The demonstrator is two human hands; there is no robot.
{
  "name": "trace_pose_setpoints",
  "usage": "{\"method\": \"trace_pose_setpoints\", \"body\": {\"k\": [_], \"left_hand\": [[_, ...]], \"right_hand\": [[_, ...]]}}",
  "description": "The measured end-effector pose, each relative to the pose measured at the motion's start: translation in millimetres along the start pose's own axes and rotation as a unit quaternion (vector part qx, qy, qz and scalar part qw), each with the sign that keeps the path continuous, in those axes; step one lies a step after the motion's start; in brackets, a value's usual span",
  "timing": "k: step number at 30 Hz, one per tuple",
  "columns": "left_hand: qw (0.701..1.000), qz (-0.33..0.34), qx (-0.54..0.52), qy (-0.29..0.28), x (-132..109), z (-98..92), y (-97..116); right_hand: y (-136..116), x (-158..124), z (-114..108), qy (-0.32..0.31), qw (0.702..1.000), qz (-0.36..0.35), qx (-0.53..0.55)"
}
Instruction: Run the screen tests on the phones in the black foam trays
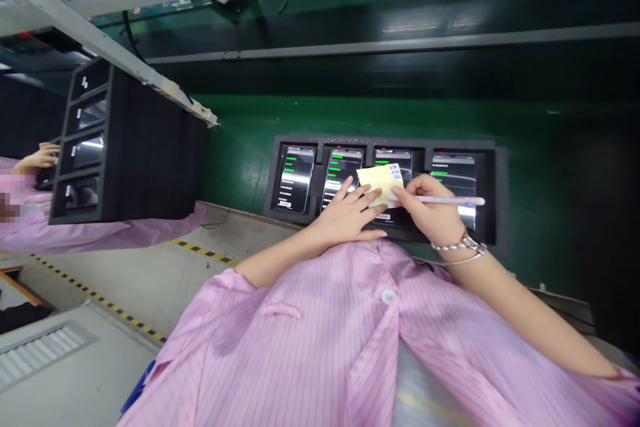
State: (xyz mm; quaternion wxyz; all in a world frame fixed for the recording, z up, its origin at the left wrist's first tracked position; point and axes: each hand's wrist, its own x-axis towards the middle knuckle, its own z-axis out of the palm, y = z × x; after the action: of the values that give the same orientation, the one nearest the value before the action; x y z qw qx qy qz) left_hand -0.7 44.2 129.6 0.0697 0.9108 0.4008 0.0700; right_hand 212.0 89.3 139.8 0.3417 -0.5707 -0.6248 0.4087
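My right hand (434, 209) is closed on a pale pen (457, 201), which points left toward a yellow paper note (376, 178). Handwritten marks show at the note's upper right corner. Flat on the note's lower left part lies my left hand (353, 212), with its fingers spread. The note covers part of a phone (400, 160) in a dark foam tray (320, 141). More phones with lit screens and green text sit in the tray, one at the left end (296, 180), one beside my left hand (345, 163) and one behind my right hand (454, 170).
At left, a tall stack of black trays (150, 153) holds more phones. Beyond it are another person's hand (43, 159) and pink sleeve. A metal rail (375, 47) crosses the green bench (240, 120), and a pale bar (125, 57) slants in from the upper left.
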Motion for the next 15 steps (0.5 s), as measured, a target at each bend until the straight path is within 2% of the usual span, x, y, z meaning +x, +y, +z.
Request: {"method": "trace_pose_setpoints", "body": {"k": [8,15], "left_hand": [[0.999,0.025,-0.022,-0.041,5.1,-2.5,-4.4],[0.999,0.025,-0.009,-0.038,3.9,-3.6,-4.8]], "right_hand": [[3.0,-2.3,3.6,0.036,0.995,-0.044,-0.082],[6.1,0.6,7.8,0.059,0.993,-0.032,-0.098]]}}
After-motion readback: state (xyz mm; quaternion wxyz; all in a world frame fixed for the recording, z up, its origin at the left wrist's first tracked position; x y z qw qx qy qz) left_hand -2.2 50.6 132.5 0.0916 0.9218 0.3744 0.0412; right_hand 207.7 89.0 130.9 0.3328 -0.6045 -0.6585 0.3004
